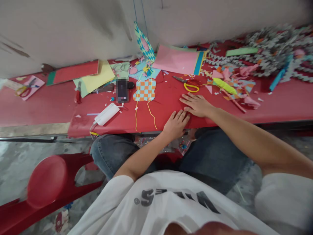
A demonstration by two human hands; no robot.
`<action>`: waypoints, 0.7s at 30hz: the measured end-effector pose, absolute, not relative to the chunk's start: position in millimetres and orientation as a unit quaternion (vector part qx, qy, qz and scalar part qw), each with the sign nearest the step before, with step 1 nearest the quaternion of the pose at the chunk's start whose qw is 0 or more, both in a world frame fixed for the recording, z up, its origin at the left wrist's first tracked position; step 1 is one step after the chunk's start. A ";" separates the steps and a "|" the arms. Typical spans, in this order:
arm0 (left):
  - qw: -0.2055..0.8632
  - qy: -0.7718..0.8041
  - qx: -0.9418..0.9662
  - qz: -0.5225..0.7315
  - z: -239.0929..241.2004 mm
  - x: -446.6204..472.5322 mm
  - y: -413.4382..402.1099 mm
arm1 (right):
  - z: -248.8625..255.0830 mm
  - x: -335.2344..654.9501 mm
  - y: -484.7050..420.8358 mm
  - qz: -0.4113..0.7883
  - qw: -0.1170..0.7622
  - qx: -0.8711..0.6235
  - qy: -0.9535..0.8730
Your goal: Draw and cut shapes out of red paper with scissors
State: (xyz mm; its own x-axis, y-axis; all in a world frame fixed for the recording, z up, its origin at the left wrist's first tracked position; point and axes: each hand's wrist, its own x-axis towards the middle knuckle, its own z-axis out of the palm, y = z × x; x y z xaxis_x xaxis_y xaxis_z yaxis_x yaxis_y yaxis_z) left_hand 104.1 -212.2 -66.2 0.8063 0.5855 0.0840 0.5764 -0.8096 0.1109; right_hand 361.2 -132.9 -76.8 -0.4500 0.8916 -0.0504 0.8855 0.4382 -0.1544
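Checkered cutout (144, 90) is lying on the red table (168, 98) left of both hands, shape looking already cut; yellow strings (136, 117) are running across it, ends trailing loose toward the near edge, so string work is seemingly still pending. Left hand (177, 123) and right hand (197, 105) are resting flat, fingers relaxed and gripping nothing, fingertips near the right hand's thumb side. Scissors (185, 81) are sitting unheld just beyond the right hand. Phone (122, 91) and power bank (107, 114) are crowding the cutout's left; paper scraps (250, 101) are cluttering the right, gray paper chains (266, 42) piling behind.
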 end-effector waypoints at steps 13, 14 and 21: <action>0.035 0.313 0.948 0.052 -64.3 102.9 -212.9 | -83.5 416.6 -66.5 0.060 0.021 -0.638 -0.767; 0.037 0.313 0.947 0.054 -64.3 102.6 -212.8 | -82.4 419.0 -66.8 0.056 0.022 -0.654 -0.754; 0.043 0.312 0.947 0.068 -62.7 95.8 -218.7 | -70.4 408.9 -80.7 0.005 0.057 -0.666 -0.744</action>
State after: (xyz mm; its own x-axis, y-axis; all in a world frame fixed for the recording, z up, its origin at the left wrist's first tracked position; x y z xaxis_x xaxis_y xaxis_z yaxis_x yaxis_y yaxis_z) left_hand 95.8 -218.7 -62.7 0.7967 0.5959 0.1010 0.5841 -0.8020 0.1245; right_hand 408.9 -80.7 -70.4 -0.1068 0.9912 0.0781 0.9901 0.1133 -0.0832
